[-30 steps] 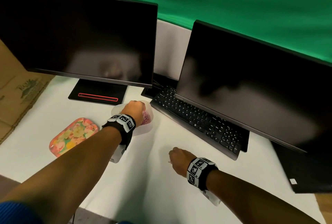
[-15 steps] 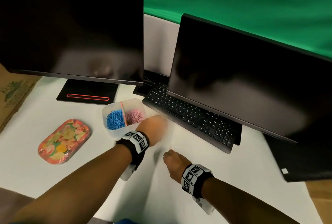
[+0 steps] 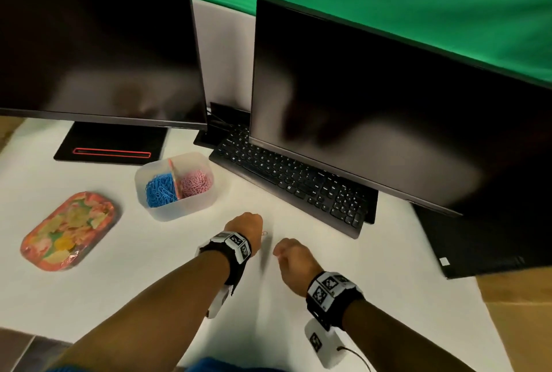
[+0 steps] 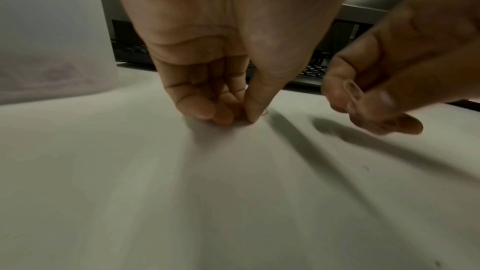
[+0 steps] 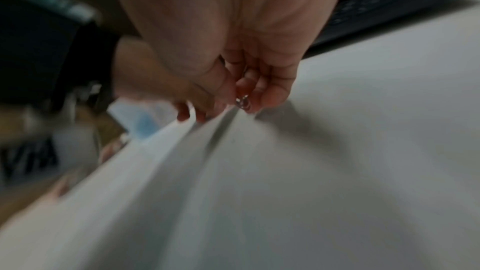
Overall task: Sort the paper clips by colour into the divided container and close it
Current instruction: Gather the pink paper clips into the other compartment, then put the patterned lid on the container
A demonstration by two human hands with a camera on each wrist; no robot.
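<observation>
The clear divided container (image 3: 179, 210) stands open, with blue paper clips (image 3: 160, 190) in its left compartment and pink paper clips (image 3: 197, 183) in its right one. Just right of and nearer than it, my left hand (image 3: 245, 226) is down on the white table, thumb and fingers (image 4: 205, 110) pinching a pink clip (image 3: 264, 233) whose loop shows beside the thumb (image 4: 265, 111). My right hand (image 3: 291, 255) hovers close to the right of it, fingers curled round a pale clip (image 4: 353, 93), which glints in the right wrist view (image 5: 242, 102).
The floral lid (image 3: 68, 229) lies left of the container. A black keyboard (image 3: 295, 183) and two dark monitors (image 3: 373, 120) stand behind the hands. A monitor base (image 3: 110, 147) sits behind the container. The table's near edge (image 3: 35, 334) is at lower left.
My left hand has come back from over the container's pink side to the table beside my right hand and pinches a clip there. The right hand stayed roughly in place.
</observation>
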